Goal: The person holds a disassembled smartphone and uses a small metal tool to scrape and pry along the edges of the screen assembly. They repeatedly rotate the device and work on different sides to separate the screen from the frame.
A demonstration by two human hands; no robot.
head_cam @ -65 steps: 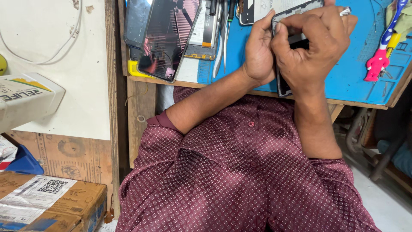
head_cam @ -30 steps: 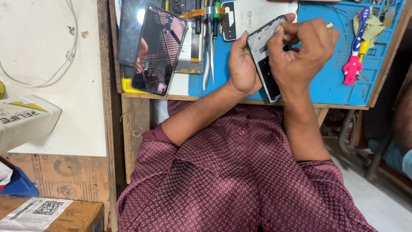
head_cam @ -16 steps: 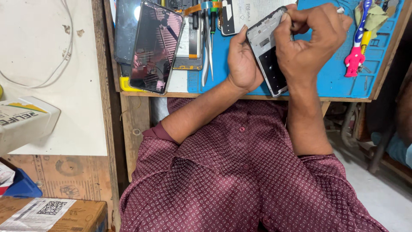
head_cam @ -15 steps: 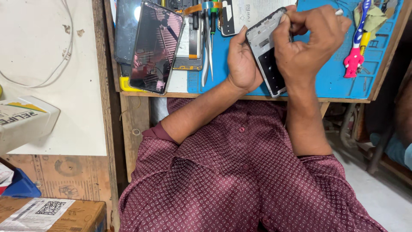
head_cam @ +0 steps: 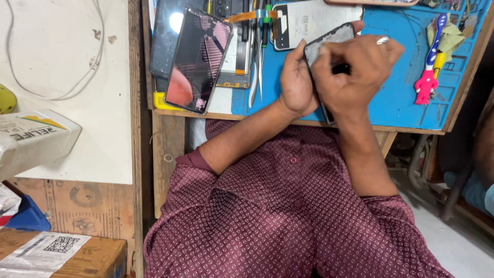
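My left hand [head_cam: 296, 80] grips the left edge of a grey phone body [head_cam: 329, 40], tilted up over the blue work mat [head_cam: 399, 98]. My right hand [head_cam: 355, 69] lies across the phone's front, fingers curled and pressing on it, a ring on one finger. Most of the phone is hidden under my right hand. Both forearms reach up from my maroon patterned shirt [head_cam: 288, 216].
A detached dark phone screen [head_cam: 198, 59] leans at the bench's left, beside tweezers and screwdrivers [head_cam: 260, 46]. A white sheet [head_cam: 314, 20] lies behind the phone. A pink and blue toothbrush [head_cam: 429, 56] and a yellow-green cloth [head_cam: 450, 33] rest at the right. Cardboard boxes [head_cam: 62, 255] stand lower left.
My right hand has slid down over the phone's face and covers more of it. The phone stays gripped in my left hand; the view has shifted slightly.
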